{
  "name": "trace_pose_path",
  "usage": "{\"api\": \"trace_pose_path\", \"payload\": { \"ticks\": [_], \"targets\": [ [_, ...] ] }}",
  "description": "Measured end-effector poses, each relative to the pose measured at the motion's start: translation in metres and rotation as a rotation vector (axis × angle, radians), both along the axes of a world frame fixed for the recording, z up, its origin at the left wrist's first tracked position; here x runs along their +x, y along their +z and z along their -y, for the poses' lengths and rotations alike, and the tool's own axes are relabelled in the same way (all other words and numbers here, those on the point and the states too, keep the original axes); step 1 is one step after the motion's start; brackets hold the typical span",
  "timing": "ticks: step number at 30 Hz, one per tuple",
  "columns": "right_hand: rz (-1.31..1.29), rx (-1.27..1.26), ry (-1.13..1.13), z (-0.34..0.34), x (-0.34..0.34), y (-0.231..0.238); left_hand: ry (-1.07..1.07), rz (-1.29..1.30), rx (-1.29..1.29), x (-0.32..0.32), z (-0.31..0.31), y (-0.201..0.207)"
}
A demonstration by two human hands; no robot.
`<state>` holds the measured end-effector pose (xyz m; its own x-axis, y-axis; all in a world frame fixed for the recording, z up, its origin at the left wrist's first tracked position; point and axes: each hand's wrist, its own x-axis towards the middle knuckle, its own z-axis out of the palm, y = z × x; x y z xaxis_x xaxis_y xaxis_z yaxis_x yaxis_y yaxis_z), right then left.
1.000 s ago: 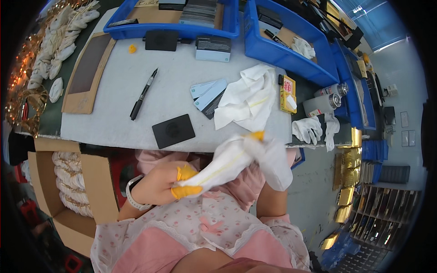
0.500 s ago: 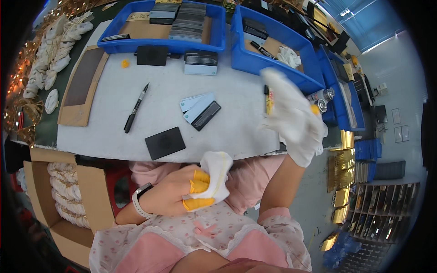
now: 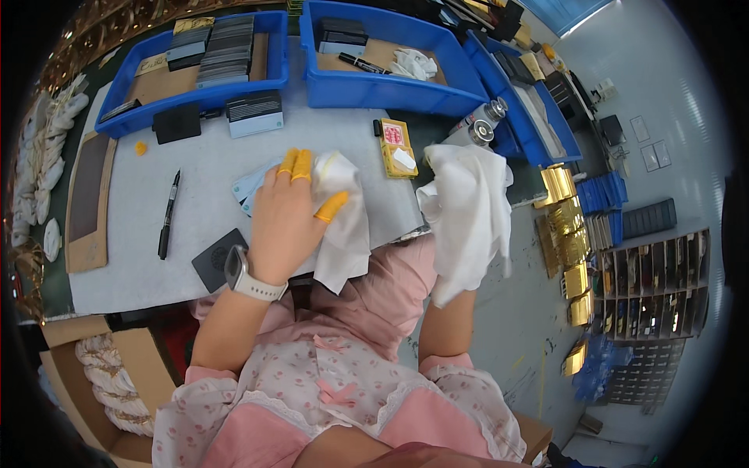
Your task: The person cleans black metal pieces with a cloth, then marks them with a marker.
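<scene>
Red printing shows on the yellow box (image 3: pixel 398 148), which lies on the desk (image 3: pixel 211 160) between the hands and a little beyond them. A slip of paper (image 3: pixel 151 64) in the left tray (image 3: pixel 195 95) carries handwriting, and the black card (image 3: pixel 221 260) has a round emblem too dim to make out. A small green mark sits on the front of the card stack (image 3: pixel 255 114).

The left hand (image 3: pixel 289 203) reaches forward over the desk, back upward, fingers stretched out and thumb set apart. Its grip is closed loosely on a white cloth (image 3: pixel 341 230), which bunches between thumb and fingers and hangs past the near edge of the desk. Two fingers and the thumb wear yellow covers, three in all. A watch (image 3: pixel 256 282) with a pale strap circles that wrist.

The right forearm is raised beyond the desk's near right edge, and a second white cloth (image 3: pixel 468 218) covers the right hand; its grip is hidden, so I cannot tell whether it is open or closed.

Light blue cards (image 3: pixel 248 191) lie partly under the left hand; how many is hidden. There are three blue trays in view, two bottles (image 3: pixel 477 125) near the right cloth, and two pens: one (image 3: pixel 169 214) on the desk and one (image 3: pixel 363 63) in the middle tray (image 3: pixel 398 97). One loose yellow piece (image 3: pixel 141 147) lies near the left tray.
</scene>
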<state>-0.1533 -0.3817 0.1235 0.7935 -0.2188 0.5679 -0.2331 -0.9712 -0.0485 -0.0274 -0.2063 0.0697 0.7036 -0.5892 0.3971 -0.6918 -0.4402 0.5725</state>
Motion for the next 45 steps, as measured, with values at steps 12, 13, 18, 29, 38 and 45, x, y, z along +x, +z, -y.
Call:
{"api": "trace_pose_path", "payload": {
  "ticks": [12, 13, 18, 29, 38, 45],
  "targets": [
    [-0.032, 0.731, 0.129, -0.037, 0.006, -0.030, -0.404, -1.157, -0.743, -0.039, -0.035, 0.019],
    [-0.017, 0.974, 0.201, -0.026, 0.003, -0.039, -0.394, -1.150, -0.743, -0.040, -0.040, 0.020],
    [0.263, 2.369, 0.840, -0.025, -0.036, -0.084, -0.380, -0.977, -1.056, -0.041, -0.067, 0.040],
    [0.276, 1.941, 0.277, -0.066, -0.003, -0.033, -0.229, -1.026, -1.397, -0.029, -0.110, 0.032],
    [-0.221, 0.834, 0.680, -0.103, 0.015, 0.009, -0.319, -1.197, -1.186, -0.049, -0.104, 0.054],
    [0.019, 1.200, 0.913, -0.088, -0.006, -0.023, -0.227, -1.131, -1.207, -0.045, -0.126, 0.029]
  ]
}}
